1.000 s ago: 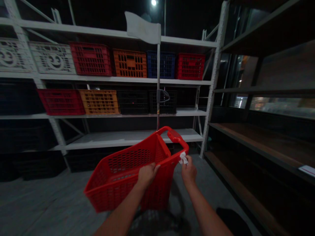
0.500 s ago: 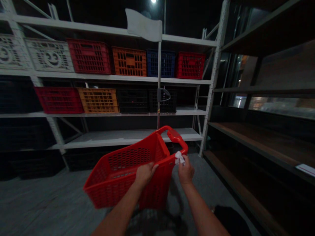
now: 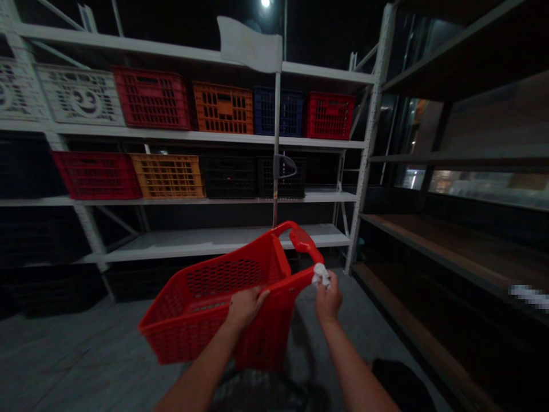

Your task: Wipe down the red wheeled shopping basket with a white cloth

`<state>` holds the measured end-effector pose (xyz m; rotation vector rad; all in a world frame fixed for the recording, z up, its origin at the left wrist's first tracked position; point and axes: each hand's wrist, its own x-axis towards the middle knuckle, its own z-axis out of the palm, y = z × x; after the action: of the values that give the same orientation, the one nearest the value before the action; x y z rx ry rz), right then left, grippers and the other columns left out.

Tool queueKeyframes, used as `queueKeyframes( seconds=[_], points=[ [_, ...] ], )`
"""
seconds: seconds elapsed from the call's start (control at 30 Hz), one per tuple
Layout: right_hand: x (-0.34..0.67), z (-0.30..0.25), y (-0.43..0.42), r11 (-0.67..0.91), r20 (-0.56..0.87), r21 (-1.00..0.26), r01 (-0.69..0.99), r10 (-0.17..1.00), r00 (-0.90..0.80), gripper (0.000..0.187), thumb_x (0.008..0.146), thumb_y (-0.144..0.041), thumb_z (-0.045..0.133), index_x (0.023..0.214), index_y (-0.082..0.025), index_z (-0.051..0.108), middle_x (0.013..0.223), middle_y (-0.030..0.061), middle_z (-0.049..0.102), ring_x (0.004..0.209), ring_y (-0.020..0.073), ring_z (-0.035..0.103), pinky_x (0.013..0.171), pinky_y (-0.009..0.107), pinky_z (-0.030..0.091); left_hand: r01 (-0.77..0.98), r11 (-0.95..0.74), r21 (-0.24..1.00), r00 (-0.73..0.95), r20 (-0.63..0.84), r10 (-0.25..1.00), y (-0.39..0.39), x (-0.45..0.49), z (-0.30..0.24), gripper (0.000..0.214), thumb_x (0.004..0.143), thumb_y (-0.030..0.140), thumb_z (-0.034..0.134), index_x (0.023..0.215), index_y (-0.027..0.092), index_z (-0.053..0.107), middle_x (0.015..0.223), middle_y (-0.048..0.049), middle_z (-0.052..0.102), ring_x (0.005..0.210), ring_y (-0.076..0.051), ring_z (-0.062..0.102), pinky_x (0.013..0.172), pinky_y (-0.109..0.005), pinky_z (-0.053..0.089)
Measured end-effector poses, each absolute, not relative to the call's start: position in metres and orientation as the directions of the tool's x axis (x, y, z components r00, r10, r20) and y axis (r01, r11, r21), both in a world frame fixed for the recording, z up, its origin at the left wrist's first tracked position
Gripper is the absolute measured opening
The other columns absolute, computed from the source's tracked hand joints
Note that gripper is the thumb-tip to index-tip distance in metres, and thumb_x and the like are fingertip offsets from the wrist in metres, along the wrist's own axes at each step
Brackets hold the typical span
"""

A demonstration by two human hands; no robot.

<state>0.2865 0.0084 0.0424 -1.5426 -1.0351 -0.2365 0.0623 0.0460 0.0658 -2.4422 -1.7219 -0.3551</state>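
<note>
A red plastic shopping cart [image 3: 261, 337] stands on the floor in front of me, its basket pointing left and its handle to the right. With fingers over the near rim and thumb along the outside, my left hand [image 3: 245, 308] grips the cart. My right hand [image 3: 328, 297] is closed on a crumpled white cloth or tissue [image 3: 321, 275], pressed against the near corner of the red handle. A pole with a white flag [image 3: 251, 46] rises behind the cart's handle, with a grey loop partway up.
White metal shelving [image 3: 214, 135] spans the back, carrying red, orange, blue, white and dark crates, such as a yellow crate [image 3: 167, 176]. Brown shelves [image 3: 429, 240] run along the right. Grey concrete floor [image 3: 86, 360] lies around the cart.
My right hand has slid the white cloth a little up and right along the cart's handle corner. The left hand keeps its grip on the rim; the view has shifted slightly.
</note>
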Motion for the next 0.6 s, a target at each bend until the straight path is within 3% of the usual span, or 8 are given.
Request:
queueKeyframes(
  seconds=[0.13, 0.33, 0.47, 0.6],
  points=[
    [0.28, 0.044, 0.009, 0.169, 0.615, -0.772, 0.612, 0.439, 0.655, 0.032, 0.081, -0.028, 0.034, 0.106, -0.013, 0.047, 0.086, 0.0113, 0.063, 0.074, 0.0214, 0.059, 0.059, 0.025, 0.038, 0.948, -0.317, 0.032, 0.299, 0.262, 0.918, 0.043, 0.062, 0.065, 0.058, 0.083, 0.056, 0.01, 0.08, 0.023, 0.057, 0.078, -0.005, 0.066, 0.077, -0.017, 0.061, 0.066, -0.024, 0.039],
    [0.255, 0.013, -0.001, 0.231, 0.709, -0.645, 0.729, 0.536, 0.457, 0.023, 0.08, -0.027, 0.038, 0.095, -0.016, 0.052, 0.084, 0.0103, 0.063, 0.075, 0.0218, 0.056, 0.067, 0.029, 0.038, 0.944, -0.328, 0.034, 0.309, 0.263, 0.914, 0.04, 0.05, 0.066, 0.058, 0.082, 0.057, 0.012, 0.077, 0.022, 0.058, 0.077, -0.0051, 0.066, 0.075, -0.017, 0.061, 0.065, -0.024, 0.039],
    [0.275, 0.034, -0.007, 0.195, 0.718, -0.603, 0.773, 0.556, 0.419, 0.026, 0.078, -0.023, 0.039, 0.1, -0.016, 0.053, 0.084, 0.0085, 0.063, 0.072, 0.0206, 0.054, 0.066, 0.028, 0.037, 0.939, -0.344, 0.018, 0.326, 0.273, 0.905, 0.041, 0.047, 0.067, 0.058, 0.083, 0.056, 0.011, 0.076, 0.022, 0.058, 0.076, -0.005, 0.066, 0.075, -0.017, 0.061, 0.064, -0.024, 0.038],
    [0.306, 0.073, 0.002, 0.217, 0.667, -0.648, 0.73, 0.623, 0.408, 0.029, 0.078, -0.019, 0.037, 0.101, -0.017, 0.054, 0.079, 0.0049, 0.061, 0.067, 0.0175, 0.054, 0.059, 0.024, 0.038, 0.943, -0.332, 0.015, 0.316, 0.276, 0.908, 0.043, 0.046, 0.068, 0.057, 0.084, 0.054, 0.011, 0.079, 0.022, 0.058, 0.077, -0.0057, 0.066, 0.076, -0.018, 0.061, 0.064, -0.025, 0.039]
  ],
)
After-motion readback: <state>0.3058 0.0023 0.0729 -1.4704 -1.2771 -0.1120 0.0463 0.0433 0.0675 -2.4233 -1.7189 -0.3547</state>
